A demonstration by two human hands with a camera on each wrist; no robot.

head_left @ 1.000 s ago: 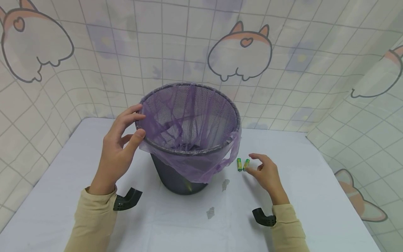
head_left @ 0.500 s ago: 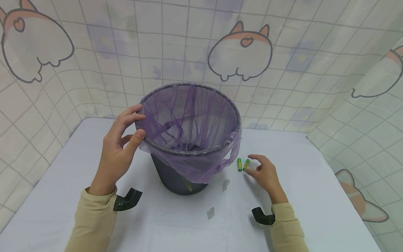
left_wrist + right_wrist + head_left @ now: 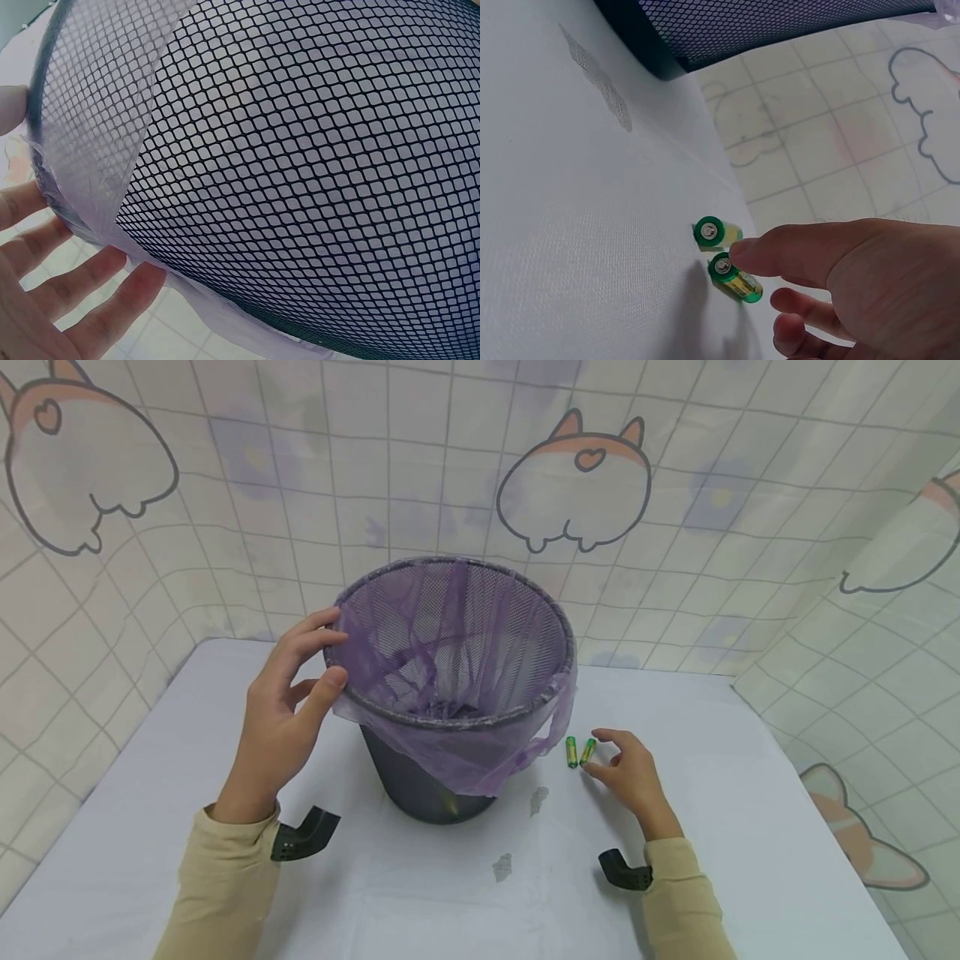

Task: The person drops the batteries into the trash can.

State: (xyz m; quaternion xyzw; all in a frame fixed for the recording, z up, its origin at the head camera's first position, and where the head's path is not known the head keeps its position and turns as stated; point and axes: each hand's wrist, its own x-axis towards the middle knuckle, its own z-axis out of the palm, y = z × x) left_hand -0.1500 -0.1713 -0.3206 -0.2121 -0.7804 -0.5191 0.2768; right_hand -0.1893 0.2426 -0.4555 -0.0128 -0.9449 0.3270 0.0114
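Note:
A black mesh wastebasket [image 3: 427,777], lined with a purple plastic bag [image 3: 457,760], stands upright on a white-covered table. My left hand [image 3: 285,710] holds its left rim, fingers over the edge and thumb at the front side. From the left wrist, those fingers [image 3: 97,300] lie along the bagged rim beside the mesh. Right of the basket lie two green-and-yellow batteries, a left one [image 3: 572,752] and a right one [image 3: 588,752]. My right hand [image 3: 632,772] is around the right battery [image 3: 736,279]: the thumb overlaps its near end, while a bent finger shows a gap from it.
Two grey patches [image 3: 537,801] mark the table in front of the basket. A tiled-pattern curtain [image 3: 420,468] with corgi drawings rises behind and at both sides. Black camera mounts [image 3: 303,835] stick out from both wrists.
The right hand and forearm have shifted very slightly, with the thumb and index finger staying by the right battery. The left hand and the basket hold their places.

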